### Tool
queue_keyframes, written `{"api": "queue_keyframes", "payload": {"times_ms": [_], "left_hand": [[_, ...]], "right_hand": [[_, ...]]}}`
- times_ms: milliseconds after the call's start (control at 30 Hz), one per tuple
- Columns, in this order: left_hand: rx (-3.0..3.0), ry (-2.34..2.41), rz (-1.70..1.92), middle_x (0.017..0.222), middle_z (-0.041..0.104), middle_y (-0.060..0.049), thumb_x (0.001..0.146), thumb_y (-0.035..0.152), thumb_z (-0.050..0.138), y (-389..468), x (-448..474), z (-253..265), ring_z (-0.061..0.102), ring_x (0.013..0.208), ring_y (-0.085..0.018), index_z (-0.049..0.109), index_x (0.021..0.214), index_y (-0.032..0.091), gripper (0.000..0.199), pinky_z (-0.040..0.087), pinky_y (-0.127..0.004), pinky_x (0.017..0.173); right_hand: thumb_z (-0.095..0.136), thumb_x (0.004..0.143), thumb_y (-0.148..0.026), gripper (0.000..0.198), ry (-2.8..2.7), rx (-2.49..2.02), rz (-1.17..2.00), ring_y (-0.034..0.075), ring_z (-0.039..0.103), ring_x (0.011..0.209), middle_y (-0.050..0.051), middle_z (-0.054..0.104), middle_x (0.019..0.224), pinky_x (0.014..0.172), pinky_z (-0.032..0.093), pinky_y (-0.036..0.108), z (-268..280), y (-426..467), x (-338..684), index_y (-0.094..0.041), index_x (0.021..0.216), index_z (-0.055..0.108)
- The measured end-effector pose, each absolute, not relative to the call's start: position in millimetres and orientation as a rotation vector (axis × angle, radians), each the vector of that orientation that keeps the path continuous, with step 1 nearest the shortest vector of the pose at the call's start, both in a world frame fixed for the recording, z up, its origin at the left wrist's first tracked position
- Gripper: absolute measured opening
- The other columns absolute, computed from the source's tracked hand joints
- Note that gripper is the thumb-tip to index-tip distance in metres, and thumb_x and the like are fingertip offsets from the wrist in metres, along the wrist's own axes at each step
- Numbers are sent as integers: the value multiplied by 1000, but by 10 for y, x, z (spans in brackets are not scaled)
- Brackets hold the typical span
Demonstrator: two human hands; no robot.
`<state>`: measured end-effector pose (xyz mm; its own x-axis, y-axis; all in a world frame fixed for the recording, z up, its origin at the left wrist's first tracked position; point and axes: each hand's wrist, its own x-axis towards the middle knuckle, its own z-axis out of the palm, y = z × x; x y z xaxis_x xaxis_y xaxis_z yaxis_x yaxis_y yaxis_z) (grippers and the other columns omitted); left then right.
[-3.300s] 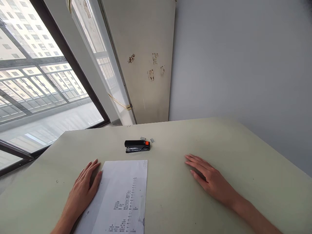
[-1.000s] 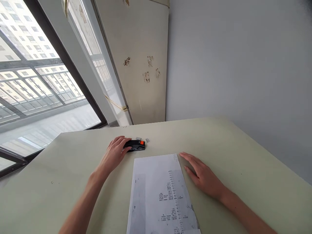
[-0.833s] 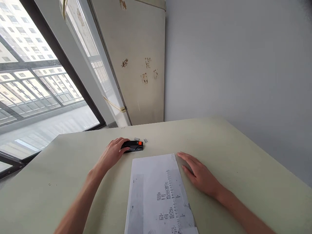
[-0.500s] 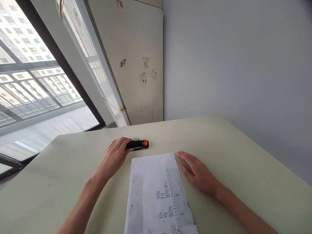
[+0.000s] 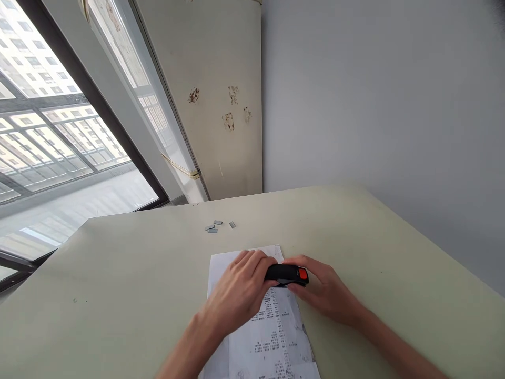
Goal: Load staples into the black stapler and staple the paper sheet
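A black stapler with an orange-red patch on its end is held level over the upper part of a stack of printed paper. My left hand is wrapped round its left part from above. From the right, my right hand has its thumb in front of the patched end and its fingers behind, closed about it. How firmly the right fingers press cannot be made out. The hands hide part of the page's top.
Several small grey strips of staples lie on the pale table beyond the paper. A worn, stained cabinet-like panel and a grey wall stand behind the table, with a window at the left.
My left hand has carried the stapler from beside the staple strips, right and nearer, over the paper. My right hand has gone from resting beside the paper to the stapler's end.
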<state>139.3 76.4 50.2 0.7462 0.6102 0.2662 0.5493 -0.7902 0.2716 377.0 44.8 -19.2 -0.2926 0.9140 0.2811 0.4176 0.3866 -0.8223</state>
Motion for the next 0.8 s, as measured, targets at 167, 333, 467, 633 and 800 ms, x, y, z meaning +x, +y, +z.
{"api": "queue_keyframes", "payload": {"times_ms": [167,333,467,633,800], "left_hand": [[2768,921,473,108,67,-8,107,24,51,750,1441,407,64,95,-26,57,123,20,17,56,-43,84],[2787,909,481,105,68,-8,108,26,49,742,1456,357,64,92,-26,58,123,20,19,55,-43,82],[2712,916,574,109,71,-7,109,31,52,739,1430,332,67,95,-25,57,126,23,20,55,-43,84],[2509,1126,695,141,63,-13,99,54,66,724,1305,151,62,127,-31,34,154,29,68,55,-51,101],[2512,1264,527,167,39,-18,81,68,79,709,996,-166,37,154,-42,2,169,31,123,47,-61,114]], "right_hand": [[64,101,-32,20,-1871,-1171,849,20,68,90,2,74,105,80,57,33,-223,439,3746,-30,121,64],[63,101,-32,17,-1935,-1159,786,21,68,89,4,73,104,78,58,34,-281,436,3720,-29,118,64],[59,102,-31,19,-1930,-1157,727,22,68,89,6,74,105,77,58,35,-311,433,3718,-28,120,64],[58,103,-35,21,-1839,-1227,720,22,69,89,6,76,109,78,59,33,-335,456,3748,-27,121,66],[58,102,-43,27,-1766,-1329,667,23,67,83,7,76,106,63,57,31,-356,470,3785,-26,121,66]]}}
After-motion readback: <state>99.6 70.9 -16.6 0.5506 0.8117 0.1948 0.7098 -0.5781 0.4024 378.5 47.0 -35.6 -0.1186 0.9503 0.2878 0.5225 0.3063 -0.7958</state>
